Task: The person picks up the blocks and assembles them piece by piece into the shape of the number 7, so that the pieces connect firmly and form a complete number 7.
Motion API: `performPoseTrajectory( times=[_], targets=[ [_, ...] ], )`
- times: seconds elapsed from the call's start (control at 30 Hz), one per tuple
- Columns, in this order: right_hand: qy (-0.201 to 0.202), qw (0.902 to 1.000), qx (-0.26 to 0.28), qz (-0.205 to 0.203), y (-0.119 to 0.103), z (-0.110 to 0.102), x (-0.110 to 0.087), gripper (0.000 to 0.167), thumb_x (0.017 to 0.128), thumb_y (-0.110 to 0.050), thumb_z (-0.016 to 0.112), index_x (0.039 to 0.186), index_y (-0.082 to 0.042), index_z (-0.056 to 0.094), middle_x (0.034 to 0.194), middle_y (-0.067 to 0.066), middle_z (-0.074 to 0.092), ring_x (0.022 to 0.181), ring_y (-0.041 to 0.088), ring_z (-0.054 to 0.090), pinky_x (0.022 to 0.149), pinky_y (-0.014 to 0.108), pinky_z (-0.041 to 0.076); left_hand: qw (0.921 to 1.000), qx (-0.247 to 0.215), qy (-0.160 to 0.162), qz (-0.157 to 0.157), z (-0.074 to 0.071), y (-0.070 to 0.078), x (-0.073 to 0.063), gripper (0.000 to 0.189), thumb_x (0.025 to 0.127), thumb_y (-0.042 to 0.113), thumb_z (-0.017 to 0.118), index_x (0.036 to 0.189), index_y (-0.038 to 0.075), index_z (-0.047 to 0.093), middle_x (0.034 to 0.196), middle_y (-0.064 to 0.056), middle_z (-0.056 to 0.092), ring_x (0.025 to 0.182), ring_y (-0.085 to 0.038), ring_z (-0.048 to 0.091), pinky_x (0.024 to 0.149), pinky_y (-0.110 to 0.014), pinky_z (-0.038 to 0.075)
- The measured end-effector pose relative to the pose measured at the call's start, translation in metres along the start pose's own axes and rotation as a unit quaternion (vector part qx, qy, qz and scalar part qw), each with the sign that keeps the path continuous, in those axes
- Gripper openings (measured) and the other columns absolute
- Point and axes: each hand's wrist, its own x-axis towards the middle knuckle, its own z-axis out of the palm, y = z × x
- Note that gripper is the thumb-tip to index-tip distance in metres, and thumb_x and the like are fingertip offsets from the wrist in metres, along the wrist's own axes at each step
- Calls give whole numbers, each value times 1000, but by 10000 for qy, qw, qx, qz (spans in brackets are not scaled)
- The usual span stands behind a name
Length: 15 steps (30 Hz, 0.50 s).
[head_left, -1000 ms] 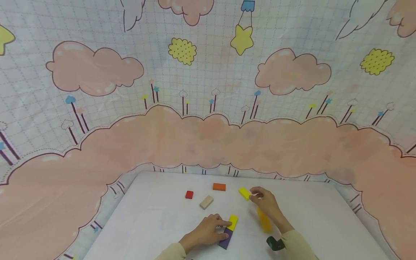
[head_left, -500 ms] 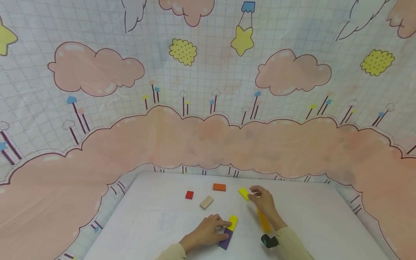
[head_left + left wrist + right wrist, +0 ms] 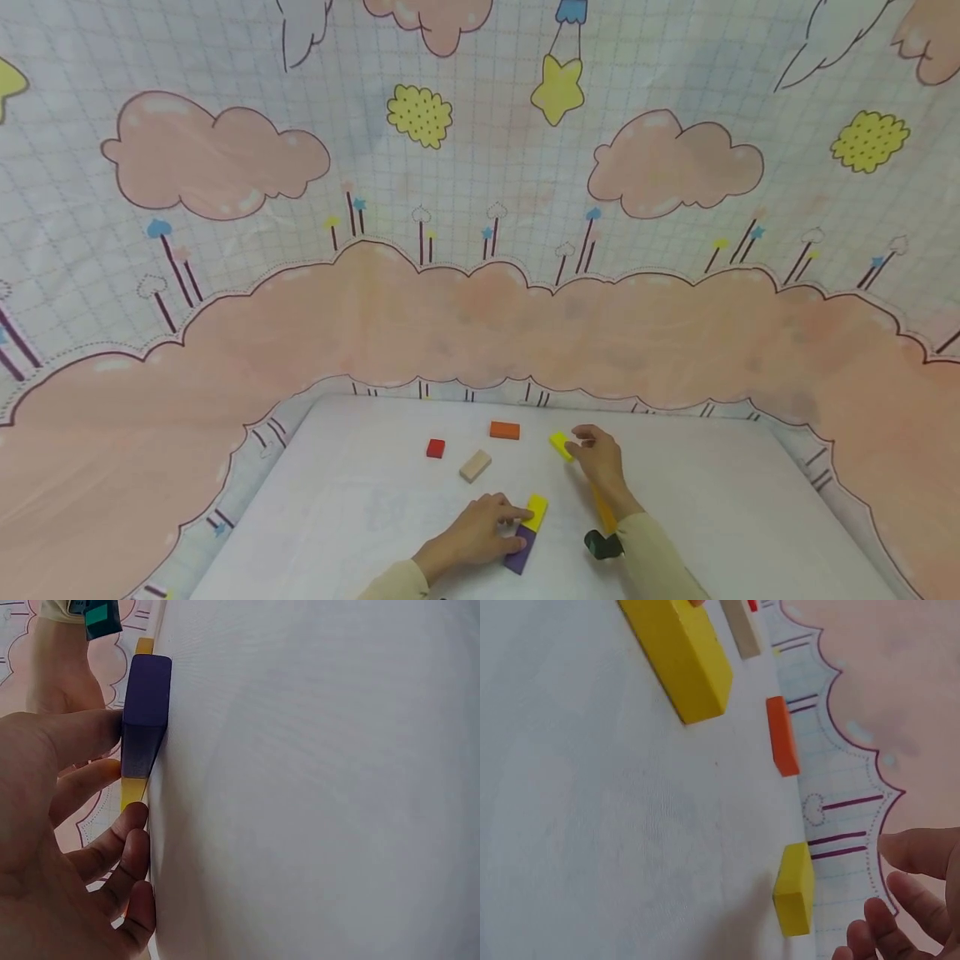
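Observation:
In the head view my left hand (image 3: 480, 531) presses a purple block (image 3: 516, 558) with its thumb and a yellow block (image 3: 537, 505) with its index finger. Those two blocks lie end to end on the white table. The left wrist view shows the thumb against the purple block (image 3: 148, 690) and the other fingers loosely bent beside it. My right hand (image 3: 597, 457) hovers by a second yellow block (image 3: 558, 443) near the back. In the right wrist view its fingers stand apart from that yellow block (image 3: 793, 892), with nothing between them.
A red block (image 3: 436, 448), an orange block (image 3: 504, 430) and a plain wooden block (image 3: 476, 466) lie further back on the table (image 3: 360, 483). An amber block (image 3: 604, 512) is partly hidden under my right forearm. A dark green device (image 3: 602, 545) sits at the right sleeve.
My right hand and forearm have shifted slightly to the left, covering more of the amber block. My left hand and the blocks under it stay in place.

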Motion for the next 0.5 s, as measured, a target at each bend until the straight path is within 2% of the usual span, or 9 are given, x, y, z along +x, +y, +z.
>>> performPoseTrajectory(
  times=[0.23,0.5],
  targets=[
    [36,9997,233,112,1,8,3,34,90,-14,68,122,-2,64,128,20,60,116,35,53,98,48,48,10000,20,43,9,-1,0,1,38,89,39,70,126,40,64,104,14,60,94,-3,51,83,-28,45],
    [54,9997,235,28,7,14,5,40,88,-13,70,125,1,61,128,23,60,117,37,55,96,47,50,9999,10,87,78,1,-1,0,37,89,39,70,125,39,65,99,14,58,89,-2,47,78,-25,41]
  ],
)
